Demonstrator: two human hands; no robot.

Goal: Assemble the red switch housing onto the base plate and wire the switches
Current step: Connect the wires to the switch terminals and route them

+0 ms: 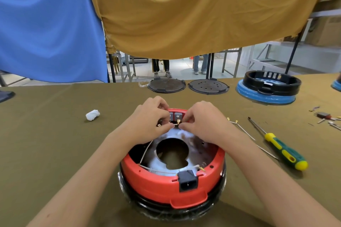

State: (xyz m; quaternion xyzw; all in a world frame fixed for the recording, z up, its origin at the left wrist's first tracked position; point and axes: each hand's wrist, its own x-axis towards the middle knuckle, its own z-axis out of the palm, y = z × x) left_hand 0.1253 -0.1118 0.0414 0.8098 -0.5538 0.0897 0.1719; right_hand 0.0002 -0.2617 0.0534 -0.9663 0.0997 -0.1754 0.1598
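The red switch housing (156, 184) is a round ring sitting on a black base wrapped in clear film, close to the table's front edge. A silvery plate (195, 145) with a large middle hole lies inside the ring. Two grey switches (175, 115) sit at the ring's far side. A black power socket (187, 180) is at its near side. My left hand (149, 120) pinches a white wire (147, 148) with a brass terminal beside the switches. My right hand (201, 121) pinches the brass terminal (178, 121) at the switch.
A green-and-yellow screwdriver (284, 150) and loose wires (243, 129) lie to the right. A white wad (92, 115) lies at the left. Two dark round plates (208, 86) and a black ring on a blue base (267, 88) stand at the far edge. Small parts (324, 116) lie far right.
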